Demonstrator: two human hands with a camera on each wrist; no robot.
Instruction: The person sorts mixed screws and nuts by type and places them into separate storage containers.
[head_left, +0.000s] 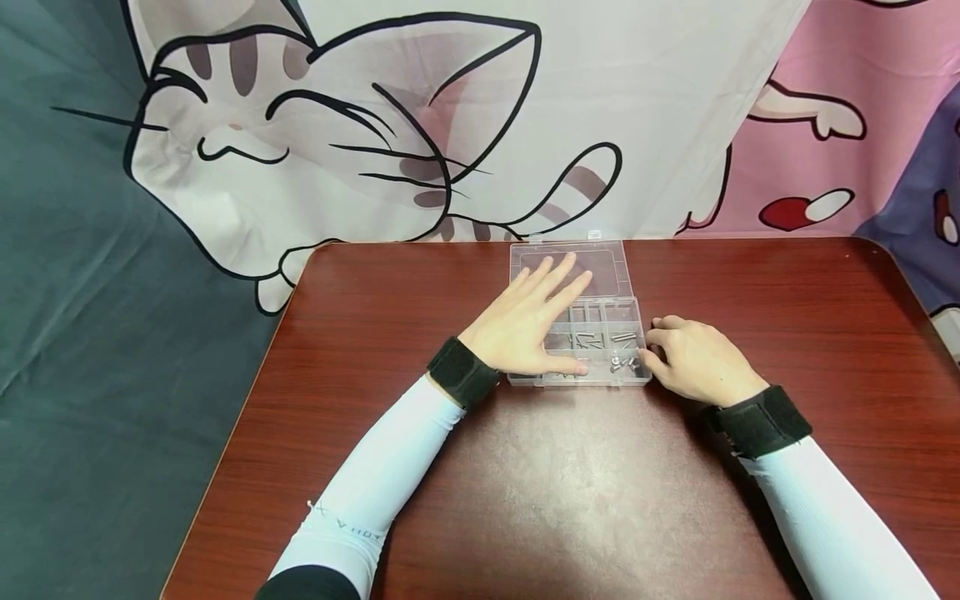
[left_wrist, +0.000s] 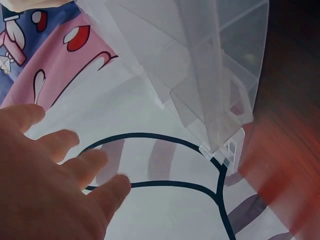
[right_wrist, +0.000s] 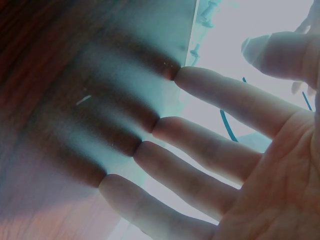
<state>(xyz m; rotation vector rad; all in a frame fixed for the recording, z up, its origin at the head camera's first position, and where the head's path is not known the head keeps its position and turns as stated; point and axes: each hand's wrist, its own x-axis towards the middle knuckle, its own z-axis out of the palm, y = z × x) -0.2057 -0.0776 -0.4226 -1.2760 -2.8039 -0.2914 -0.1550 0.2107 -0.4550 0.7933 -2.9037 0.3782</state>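
A clear plastic compartment box (head_left: 642,329) lies on the table with its lid (head_left: 613,268) folded back towards the far edge. Small metal screws (head_left: 588,340) lie in some compartments, and short metal pieces (head_left: 617,364) sit in the front right one. My left hand (head_left: 525,321) is spread over the left part of the box and lid, hiding several compartments; whether it touches them I cannot tell. At the box's right edge is my right hand (head_left: 697,358). In the right wrist view its fingers (right_wrist: 210,142) are extended, with fingertips at the tabletop. It holds nothing.
The reddish-brown wooden table (head_left: 577,500) reaches out on both sides of the box. Behind it hangs a white cloth (head_left: 660,108) with a cartoon cat, and pink cloth (head_left: 885,67) at the right. Dark bands (head_left: 463,372) wrap both wrists.
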